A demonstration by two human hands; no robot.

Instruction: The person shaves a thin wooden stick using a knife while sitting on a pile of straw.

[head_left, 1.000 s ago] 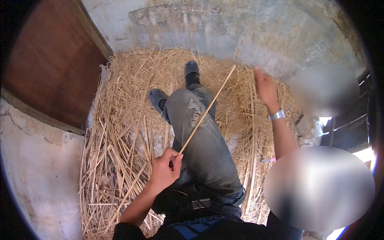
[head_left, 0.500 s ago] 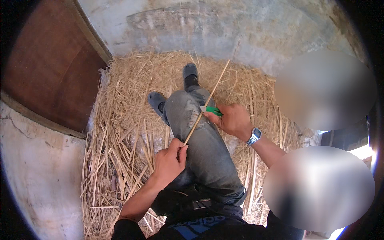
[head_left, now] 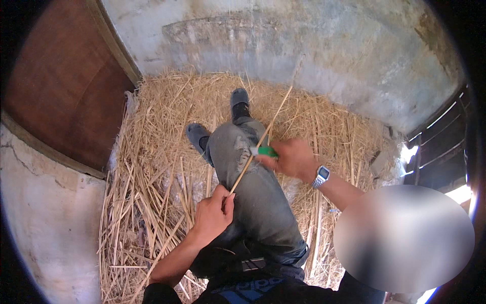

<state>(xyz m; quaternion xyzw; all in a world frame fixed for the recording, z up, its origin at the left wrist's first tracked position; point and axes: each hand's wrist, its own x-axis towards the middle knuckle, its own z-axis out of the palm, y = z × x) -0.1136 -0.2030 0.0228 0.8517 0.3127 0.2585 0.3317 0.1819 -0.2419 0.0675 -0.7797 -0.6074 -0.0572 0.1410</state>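
A long, thin, pale cane-like stick (head_left: 242,174) runs slantwise over my bent knee, its far end pointing toward the wall. My left hand (head_left: 211,214) pinches the near end between thumb and fingers. Farther up, my right hand (head_left: 294,159) grips a knife with a green handle (head_left: 267,151), somewhat blurred. The short blade lies against the stick just above the worn patch of my grey trousers (head_left: 266,202). Beyond the knife the stick looks slightly bowed, with a thin sliver beside it.
Loose straw and split stalks (head_left: 147,202) cover the floor around my legs and slippers (head_left: 197,136). A stained plaster wall (head_left: 243,40) stands ahead, a brown panel (head_left: 66,86) at left. Dark slats (head_left: 440,142) with bright gaps are at right. A blurred patch hides the lower right.
The knife and my right hand have slid a little down the stick toward my left hand. My left hand keeps its pinch. The whole view has shifted slightly.
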